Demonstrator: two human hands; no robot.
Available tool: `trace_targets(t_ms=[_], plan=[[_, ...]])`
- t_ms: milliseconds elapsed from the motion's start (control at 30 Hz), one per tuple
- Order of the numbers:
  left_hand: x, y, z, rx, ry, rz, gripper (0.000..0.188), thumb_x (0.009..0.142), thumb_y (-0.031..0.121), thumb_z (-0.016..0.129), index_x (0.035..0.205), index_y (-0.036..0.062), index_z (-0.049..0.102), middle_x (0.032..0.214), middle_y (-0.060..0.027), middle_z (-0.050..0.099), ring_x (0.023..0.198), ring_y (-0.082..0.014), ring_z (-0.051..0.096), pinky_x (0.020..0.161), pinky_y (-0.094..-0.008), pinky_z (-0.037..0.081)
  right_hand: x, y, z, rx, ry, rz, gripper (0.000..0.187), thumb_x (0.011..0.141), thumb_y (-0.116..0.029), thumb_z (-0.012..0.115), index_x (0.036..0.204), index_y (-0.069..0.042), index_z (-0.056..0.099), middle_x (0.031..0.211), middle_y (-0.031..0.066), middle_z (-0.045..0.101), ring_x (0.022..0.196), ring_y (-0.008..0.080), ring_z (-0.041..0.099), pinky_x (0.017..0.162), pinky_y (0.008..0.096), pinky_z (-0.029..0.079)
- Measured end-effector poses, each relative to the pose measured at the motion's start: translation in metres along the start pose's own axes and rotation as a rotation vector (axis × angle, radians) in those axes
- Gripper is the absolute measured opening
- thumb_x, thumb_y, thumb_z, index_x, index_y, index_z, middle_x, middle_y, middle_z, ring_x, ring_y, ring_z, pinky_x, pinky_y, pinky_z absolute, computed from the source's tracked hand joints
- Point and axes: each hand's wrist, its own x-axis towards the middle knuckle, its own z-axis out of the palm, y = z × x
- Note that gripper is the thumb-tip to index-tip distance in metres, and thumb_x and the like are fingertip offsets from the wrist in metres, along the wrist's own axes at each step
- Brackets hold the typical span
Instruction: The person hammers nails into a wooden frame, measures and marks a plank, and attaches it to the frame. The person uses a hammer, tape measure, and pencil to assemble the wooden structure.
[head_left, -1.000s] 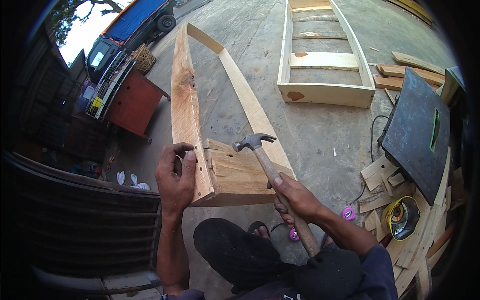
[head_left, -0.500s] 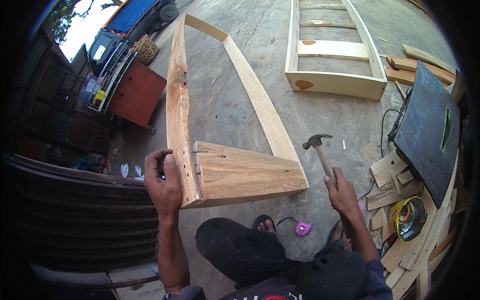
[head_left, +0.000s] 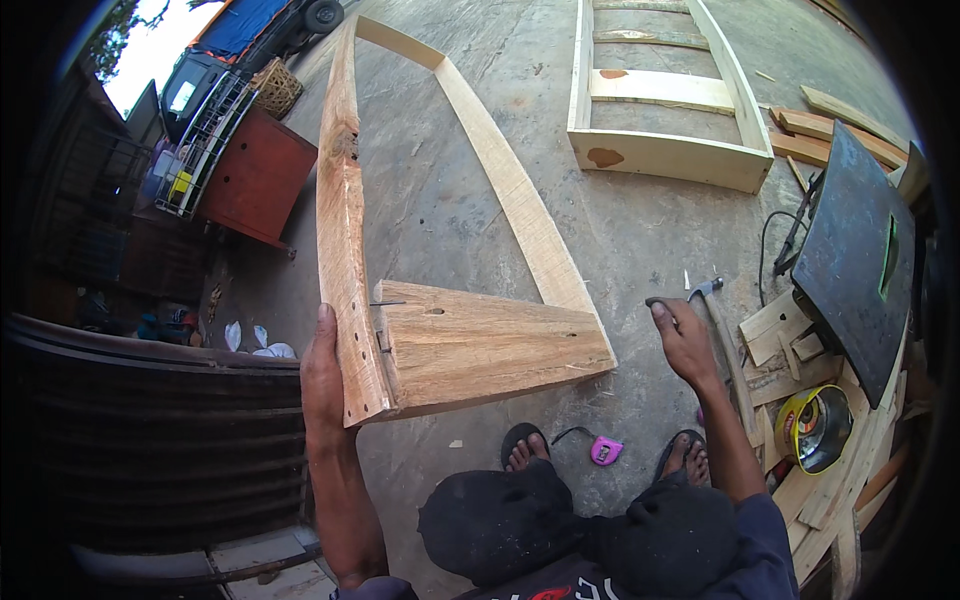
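Note:
My left hand (head_left: 323, 365) grips the near left corner of a long wooden frame (head_left: 520, 205), the palm along the outer face of its left board; the fingers are partly hidden behind it. A wide end board (head_left: 490, 345) joins the two long sides. Two nails (head_left: 390, 302) stick out near its left end, by the joint. My right hand (head_left: 685, 345) is raised to the right of the frame, fingers curled and thumb against the index finger; anything inside is too small to tell. A claw hammer (head_left: 727, 350) lies just right of that hand, its handle partly behind my forearm.
A pink tape measure (head_left: 605, 450) lies between my feet. At right are a tilted dark panel (head_left: 850, 265), wood offcuts (head_left: 775, 335) and a yellow-rimmed tin (head_left: 815, 430). Another wooden frame (head_left: 670, 155) lies beyond. A red cabinet (head_left: 260, 175) and corrugated metal (head_left: 180, 440) stand left.
My right hand has let go of the hammer, which now lies to its right. My left hand's fingers have straightened along the board, and the frame's left side appears shifted slightly left.

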Motion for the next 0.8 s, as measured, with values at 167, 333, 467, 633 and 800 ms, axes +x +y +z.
trace_targets(t_ms=[167,333,467,633,800], plan=[[-0.002,0.005,0.026,-0.075,-0.134,0.07,0.058,0.113,0.044,0.041,0.133,-0.0083,0.055,0.106,-0.0161,0.073,0.086,-0.0166,0.077,0.073,-0.0288,0.066,0.065,-0.101,0.058,0.254,-0.504,-0.17,0.091,0.106,-0.072,0.019,0.133,0.001,0.067,0.137,0.0237,0.065,0.133,0.0374,0.058,0.114,0.0463,0.042],[0.0,0.006,0.039,-0.109,-0.196,0.114,0.056,0.113,0.042,0.04,0.13,-0.0086,0.056,0.105,-0.0168,0.074,0.085,-0.0163,0.077,0.072,-0.0276,0.066,0.118,-0.144,0.04,0.702,-0.028,0.003,0.097,0.103,-0.075,0.008,0.136,-0.002,0.062,0.135,0.0218,0.065,0.141,0.0317,0.052,0.123,0.0545,0.029],[0.0,0.007,0.047,-0.103,-0.172,0.097,0.056,0.113,0.042,0.04,0.13,-0.0089,0.056,0.105,-0.0173,0.074,0.085,-0.0164,0.077,0.072,-0.0277,0.066,0.09,-0.137,0.117,0.394,-0.616,0.101,0.099,0.098,-0.082,0.011,0.155,-0.007,0.042,0.144,0.0194,0.058,0.143,0.0347,0.047,0.124,0.0518,0.026],[-0.001,0.012,0.051,-0.098,-0.19,0.12,0.056,0.113,0.042,0.04,0.129,-0.0092,0.056,0.104,-0.0181,0.074,0.083,-0.0181,0.078,0.071,-0.0291,0.067,0.095,-0.106,0.144,0.271,-0.565,0.112,0.101,0.103,-0.077,0.018,0.106,0.008,0.073,0.107,0.0283,0.07,0.105,0.0376,0.065,0.104,0.046,0.044],[0.004,0.007,0.047,-0.103,-0.224,0.099,0.056,0.113,0.042,0.041,0.129,-0.0095,0.056,0.105,-0.0182,0.074,0.086,-0.0187,0.078,0.073,-0.0298,0.067,0.097,-0.095,0.138,0.383,-0.499,0.028,0.093,0.107,-0.069,0.024,0.07,0.005,0.066,0.07,0.0224,0.063,0.074,0.0287,0.061,0.08,0.0471,0.046]])
